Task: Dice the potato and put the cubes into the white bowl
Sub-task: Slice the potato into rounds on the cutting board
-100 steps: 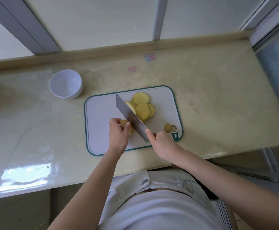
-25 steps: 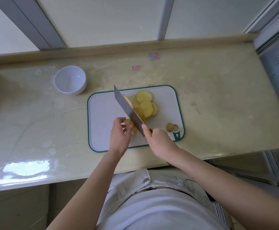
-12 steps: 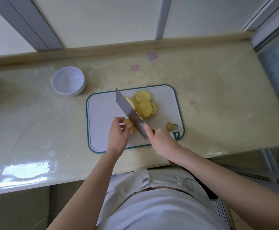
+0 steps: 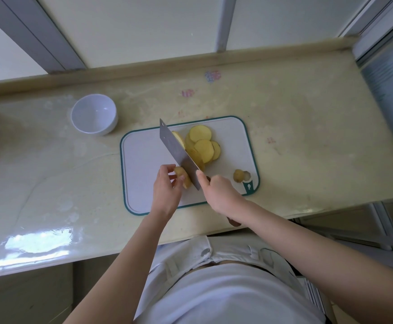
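Left hand: our left hand has its fingers curled over the potato — we see the tips pinching the uncut stub down on the board.
Right hand: our right hand is wrapped round the handle of the knife, with the forefinger laid out along the back of the blade. The brown end of the handle shows behind the wrist.
Knife: the blade runs from the right hand away and to the left, its flat face showing to us. Its edge is down just beside the left fingertips, at the stub's cut end as far as we can tell.
Potato: the stub lies between the two hands, just ahead of the left fingers, skin on.
Slices: a heap of round slices lies overlapping beyond the right hand, on the far side of the blade — the nearest ones touch it.
End piece: a small end piece sits just right of the right hand's knuckles, by the board's hanging hole.
Board: the board lies under both hands, and its bare part reaches left of the left hand.
Bowl: the bowl stands well beyond and left of the left hand, apart from the board, on the counter.
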### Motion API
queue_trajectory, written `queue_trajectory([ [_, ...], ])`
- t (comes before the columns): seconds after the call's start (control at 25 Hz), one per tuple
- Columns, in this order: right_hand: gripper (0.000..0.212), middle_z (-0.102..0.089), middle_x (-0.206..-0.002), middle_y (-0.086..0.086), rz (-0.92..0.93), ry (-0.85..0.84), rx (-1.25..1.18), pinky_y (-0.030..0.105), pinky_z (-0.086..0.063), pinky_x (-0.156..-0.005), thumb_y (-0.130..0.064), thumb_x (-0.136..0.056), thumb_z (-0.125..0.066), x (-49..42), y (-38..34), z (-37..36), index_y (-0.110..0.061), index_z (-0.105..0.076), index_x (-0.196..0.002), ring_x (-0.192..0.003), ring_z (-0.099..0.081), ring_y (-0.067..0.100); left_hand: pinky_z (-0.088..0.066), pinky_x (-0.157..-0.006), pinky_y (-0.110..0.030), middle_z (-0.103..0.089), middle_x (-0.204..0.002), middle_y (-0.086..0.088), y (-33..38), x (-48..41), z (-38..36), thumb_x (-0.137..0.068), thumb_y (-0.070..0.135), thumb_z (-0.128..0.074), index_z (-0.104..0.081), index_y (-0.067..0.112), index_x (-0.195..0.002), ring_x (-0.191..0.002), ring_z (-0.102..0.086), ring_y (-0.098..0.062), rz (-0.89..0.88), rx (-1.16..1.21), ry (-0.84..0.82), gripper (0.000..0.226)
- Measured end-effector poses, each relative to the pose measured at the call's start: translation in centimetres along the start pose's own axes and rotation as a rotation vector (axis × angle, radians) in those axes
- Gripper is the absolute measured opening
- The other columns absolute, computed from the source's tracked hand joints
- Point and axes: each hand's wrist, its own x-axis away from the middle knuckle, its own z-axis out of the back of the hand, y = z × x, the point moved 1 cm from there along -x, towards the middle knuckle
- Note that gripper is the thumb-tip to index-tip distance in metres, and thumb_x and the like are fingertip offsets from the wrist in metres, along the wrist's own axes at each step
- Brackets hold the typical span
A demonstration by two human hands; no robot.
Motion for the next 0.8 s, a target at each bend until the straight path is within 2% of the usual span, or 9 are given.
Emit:
queue_trajectory([
  [0.2,0.059,-0.047,-0.062,0.005,-0.027,-0.011,-0.041,0.029,-0.036,-0.051,-0.054,-0.1,-0.023,-0.7,-0.4,-0.1,-0.012,-0.04,-0.062,-0.053,-0.046,0.02,-0.041,-0.078,-0.022,-0.055,-0.12,-0.001,0.2,-0.1,0.0,-0.094,0.015,-0.054,-0.047,0.012,-0.119,-0.101,-0.054,-0.013,0.0,-0.007,-0.009,0.026],
  [0.36,0.043,-0.048,-0.071,0.008,-0.013,-0.066,0.003,0.036,-0.045,-0.056,-0.048,-0.102,-0.024,-0.1,0.0,-0.1,-0.028,-0.034,-0.066,-0.061,-0.048,0.023,-0.039,-0.074,-0.018,-0.054,-0.118,-0.001,0.4,-0.2,0.1,-0.094,0.014,-0.053,-0.047,0.01,-0.12,-0.101,-0.054,-0.013,0.007,-0.004,-0.005,0.027],
  [0.48,0.054,-0.044,-0.06,0.005,-0.046,-0.074,-0.101,0.025,-0.035,-0.049,-0.055,-0.098,-0.028,1.3,2.0,0.5,-0.016,-0.04,-0.063,-0.051,-0.041,0.016,-0.039,-0.07,-0.012,-0.054,-0.115,0.0,0.3,-0.3,0.1,-0.094,0.014,-0.054,-0.047,0.009,-0.12,-0.1,-0.054,-0.013,0.007,-0.018,0.004,0.027],
  [0.64,0.054,-0.042,-0.057,0.003,-0.044,-0.094,-0.107,0.021,-0.032,-0.047,-0.053,-0.098,-0.03,2.3,3.6,1.0,-0.015,-0.041,-0.061,-0.049,-0.039,0.013,-0.041,-0.063,-0.001,-0.053,-0.114,0.001,0.5,-0.3,0.0,-0.094,0.013,-0.054,-0.047,0.009,-0.118,-0.098,-0.053,-0.012,0.016,-0.001,0.008,0.026],
  [0.8,0.059,-0.043,-0.055,0.006,-0.017,-0.03,-0.109,0.028,-0.033,-0.05,-0.051,-0.099,-0.031,1.4,3.7,-0.5,-0.012,-0.038,-0.056,-0.049,-0.042,0.02,-0.038,-0.071,-0.012,-0.053,-0.114,0.002,0.3,-0.2,0.1,-0.094,0.013,-0.055,-0.047,0.01,-0.118,-0.099,-0.053,-0.012,0.014,-0.003,0.003,0.026],
])
